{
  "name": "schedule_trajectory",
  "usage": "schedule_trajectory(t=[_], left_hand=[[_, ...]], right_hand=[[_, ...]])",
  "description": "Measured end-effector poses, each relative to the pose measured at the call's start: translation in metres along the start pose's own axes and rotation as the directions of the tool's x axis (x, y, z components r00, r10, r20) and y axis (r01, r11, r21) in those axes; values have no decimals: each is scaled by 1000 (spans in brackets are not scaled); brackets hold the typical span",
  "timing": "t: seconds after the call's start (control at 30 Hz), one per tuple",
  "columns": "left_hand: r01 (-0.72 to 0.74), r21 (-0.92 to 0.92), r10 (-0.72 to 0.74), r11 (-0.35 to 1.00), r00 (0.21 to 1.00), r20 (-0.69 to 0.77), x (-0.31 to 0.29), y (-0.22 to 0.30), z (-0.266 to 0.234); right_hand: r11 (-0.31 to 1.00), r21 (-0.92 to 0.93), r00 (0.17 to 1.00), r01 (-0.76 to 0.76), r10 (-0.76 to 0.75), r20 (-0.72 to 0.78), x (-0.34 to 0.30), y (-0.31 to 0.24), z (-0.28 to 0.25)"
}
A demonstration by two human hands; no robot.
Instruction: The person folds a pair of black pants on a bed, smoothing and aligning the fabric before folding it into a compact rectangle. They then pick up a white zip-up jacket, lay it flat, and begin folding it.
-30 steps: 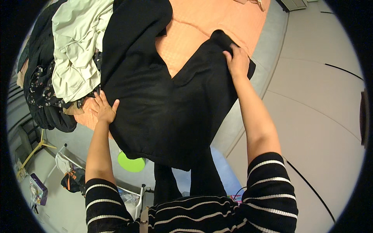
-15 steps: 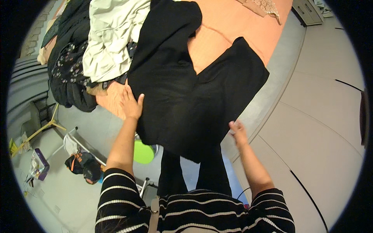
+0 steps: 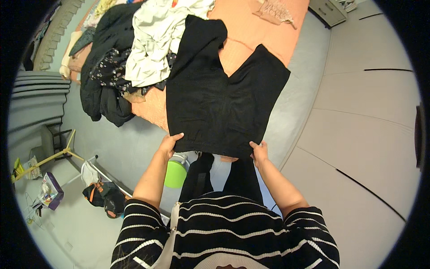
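Pinching the black trousers (image 3: 219,98) at both waist corners, with left hand (image 3: 170,144) and right hand (image 3: 260,152) closed on the fabric, thumbs on top, fingers mostly out of sight. Overhanging the near edge of the orange-covered bed (image 3: 150,105), hiding its near right corner, trouser legs splayed. Looking spread and largely flat, not folded yet. Seemingly left to handle: white garment (image 3: 150,54), floral garment (image 3: 109,67) and black padded garment (image 3: 96,96), heaped along the left edge; farther off, lacy beige piece (image 3: 275,12) towards the right edge.
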State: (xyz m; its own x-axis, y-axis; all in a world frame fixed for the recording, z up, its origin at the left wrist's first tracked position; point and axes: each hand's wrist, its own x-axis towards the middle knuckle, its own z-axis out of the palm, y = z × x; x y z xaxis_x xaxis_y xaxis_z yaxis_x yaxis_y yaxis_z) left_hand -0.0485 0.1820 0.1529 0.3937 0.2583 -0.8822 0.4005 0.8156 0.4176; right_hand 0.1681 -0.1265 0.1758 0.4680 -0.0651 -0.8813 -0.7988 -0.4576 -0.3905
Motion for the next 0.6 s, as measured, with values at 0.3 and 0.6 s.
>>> schedule_trajectory(t=[0.3,0.6], left_hand=[[-529,61,526,847,849,55,-95,65,46],[-422,-96,366,901,626,689,-176,166,73]], right_hand=[[850,70,779,522,-509,366,-82,-76,-39],[-80,-502,196,861,-859,473,-136,-162,-82]])
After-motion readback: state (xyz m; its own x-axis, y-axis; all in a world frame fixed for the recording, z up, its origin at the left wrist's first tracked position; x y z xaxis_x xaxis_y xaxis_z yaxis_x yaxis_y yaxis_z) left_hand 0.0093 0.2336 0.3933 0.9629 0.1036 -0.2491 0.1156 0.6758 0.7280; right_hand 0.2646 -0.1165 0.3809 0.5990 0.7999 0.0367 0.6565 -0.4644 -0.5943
